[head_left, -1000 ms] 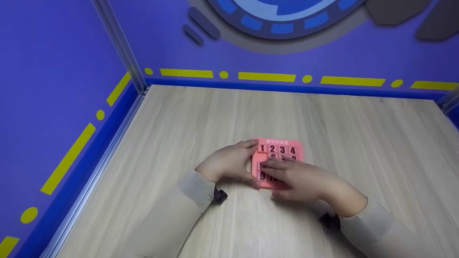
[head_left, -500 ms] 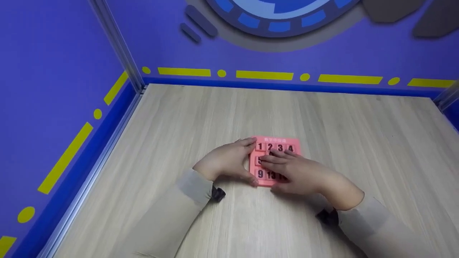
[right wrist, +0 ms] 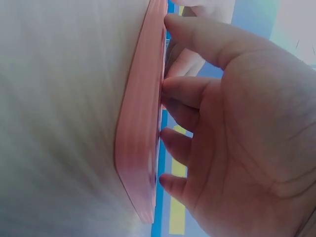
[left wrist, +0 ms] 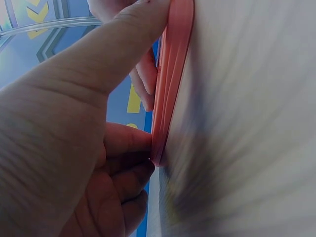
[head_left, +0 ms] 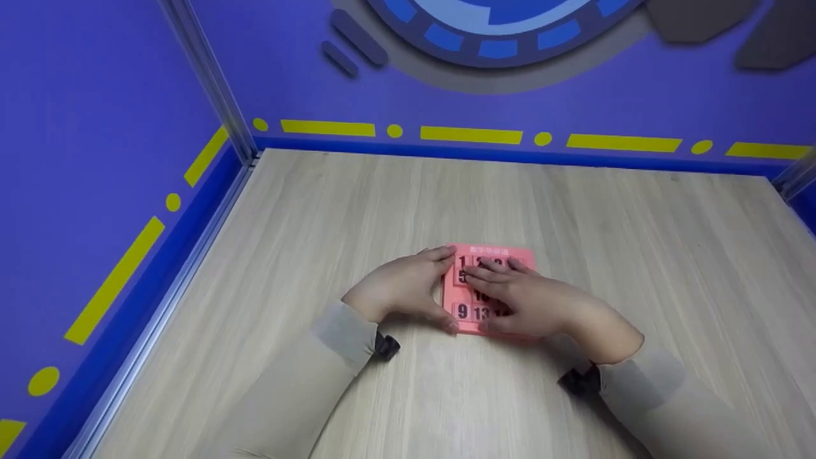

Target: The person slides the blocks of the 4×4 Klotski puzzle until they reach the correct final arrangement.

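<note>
Bracing flat pink plastic sliding number puzzle (head_left: 488, 290) by its left edge with left hand (head_left: 398, 290), thumb and forefinger pinching the frame, probably keeping it from skating on pale wood-grain tabletop (head_left: 574, 217). Lying mid-table, flat. Pressing right hand (head_left: 529, 299) fingers (head_left: 481, 275), near straight, onto upper-row tiles, nothing gripped.
</note>
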The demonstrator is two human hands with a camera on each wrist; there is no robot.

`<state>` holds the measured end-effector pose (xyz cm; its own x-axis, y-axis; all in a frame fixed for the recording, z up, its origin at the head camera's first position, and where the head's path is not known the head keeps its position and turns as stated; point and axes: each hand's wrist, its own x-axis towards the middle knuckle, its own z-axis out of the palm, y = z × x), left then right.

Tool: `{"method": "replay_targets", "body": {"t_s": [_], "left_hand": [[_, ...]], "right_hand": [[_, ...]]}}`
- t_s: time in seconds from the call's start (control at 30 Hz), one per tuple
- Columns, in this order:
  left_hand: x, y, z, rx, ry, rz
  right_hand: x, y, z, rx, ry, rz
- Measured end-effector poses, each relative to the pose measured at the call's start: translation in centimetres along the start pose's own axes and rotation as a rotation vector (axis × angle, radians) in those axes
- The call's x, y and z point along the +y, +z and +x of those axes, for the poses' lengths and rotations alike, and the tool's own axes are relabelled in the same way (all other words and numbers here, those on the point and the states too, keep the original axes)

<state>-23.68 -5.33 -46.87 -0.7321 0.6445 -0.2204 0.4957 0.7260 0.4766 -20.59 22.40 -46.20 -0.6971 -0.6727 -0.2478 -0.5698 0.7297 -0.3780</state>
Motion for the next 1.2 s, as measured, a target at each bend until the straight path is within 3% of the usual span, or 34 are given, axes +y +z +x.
{"method": "replay_targets", "body": {"t_s": [0.33, 0.53, 0.67, 1.2], "left_hand": [[-0.1, 0.0, 0.0, 0.006, 0.015, 0.006], [-0.2, 0.0, -0.1, 0.014, 0.022, 0.002], [-0.1, 0.0, -0.1, 0.013, 0.020, 0.006], [-0.1, 0.0, 0.1, 0.000, 0.016, 0.016]], "right_hand": [[0.4, -0.6, -1.6, 0.094, -0.022, 0.008], [-0.9, 0.1, -2.4, 0.131, -0.175, -0.058], [-1.8, 0.6, -2.9, 0.134, -0.219, -0.093], [-2.4, 1.1, -3.4, 0.058, -0.143, -0.086]]}}
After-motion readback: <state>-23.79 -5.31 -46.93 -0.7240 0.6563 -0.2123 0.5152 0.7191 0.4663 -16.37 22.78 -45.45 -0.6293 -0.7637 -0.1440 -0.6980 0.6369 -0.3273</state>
